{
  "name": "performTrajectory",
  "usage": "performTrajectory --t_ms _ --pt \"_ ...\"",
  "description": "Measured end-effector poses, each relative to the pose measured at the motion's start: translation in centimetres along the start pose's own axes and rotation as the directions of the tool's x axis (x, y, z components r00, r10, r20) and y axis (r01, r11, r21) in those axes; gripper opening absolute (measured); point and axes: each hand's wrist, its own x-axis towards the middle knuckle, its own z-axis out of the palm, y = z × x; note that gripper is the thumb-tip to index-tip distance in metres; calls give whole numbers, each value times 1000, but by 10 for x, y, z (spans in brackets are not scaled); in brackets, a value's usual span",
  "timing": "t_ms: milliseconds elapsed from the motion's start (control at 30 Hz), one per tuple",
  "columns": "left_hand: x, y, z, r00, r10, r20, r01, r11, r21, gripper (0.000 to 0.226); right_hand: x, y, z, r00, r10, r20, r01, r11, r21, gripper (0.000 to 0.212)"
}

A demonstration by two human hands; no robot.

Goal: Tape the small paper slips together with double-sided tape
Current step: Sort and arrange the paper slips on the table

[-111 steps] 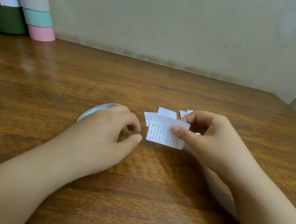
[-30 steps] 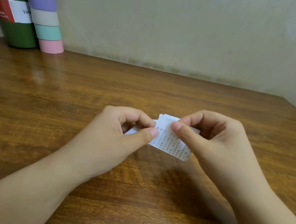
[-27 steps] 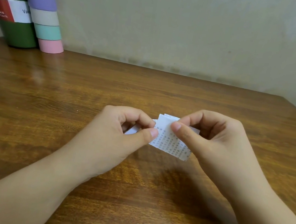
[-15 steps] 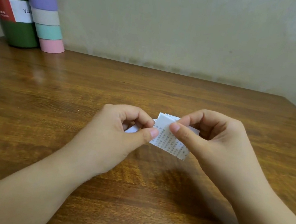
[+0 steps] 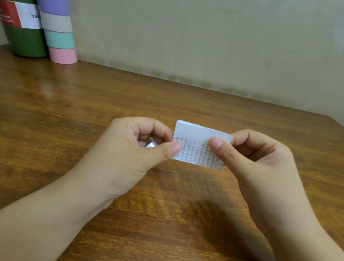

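Fingers of both hands pinch one printed paper slip [image 5: 195, 146] above the wooden table [image 5: 59, 115]: left hand [image 5: 134, 147] on its left edge, right hand [image 5: 256, 163] on its right. Since a moment ago the slip has risen and turned flatter to view, probably being pressed onto tape; none is visible.

Wooden table [image 5: 80, 118]; green bottle [image 5: 17, 22], striped tube [image 5: 54, 18], seemingly upright.

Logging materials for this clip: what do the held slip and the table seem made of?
Slip: thin white paper, matte, printed with small text, flexing between both thumbs. Table: wood or wood-look laminate, brown grain, glossy; it reflects the containers behind. Which one, I cannot tell.
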Motion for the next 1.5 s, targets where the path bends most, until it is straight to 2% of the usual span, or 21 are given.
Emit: performTrajectory --t_ms 167,1000,1200,1300,1500 --pt "-2 0 1 1000 10 8 -10 1000 28 8 -1 0 1 1000 -16 -24 16 1000 -11 21" --pt "-2 1 0 999 33 5 -33 999 42 12 1 5 3 997 -14 -71 15 1000 14 18" --pt "-2 4 1 999 43 15 -44 998 54 11 1 4 0 999 3 -47 -2 1000 23 24" --pt "-2 5 1 1000 26 8 -26 999 25 23 1 1 0 1000 3 -15 -2 999 48 23" --pt "-2 5 -2 1000 15 -15 -14 1000 22 14 0 1 3 1000 -6 16 5 999 36 24"
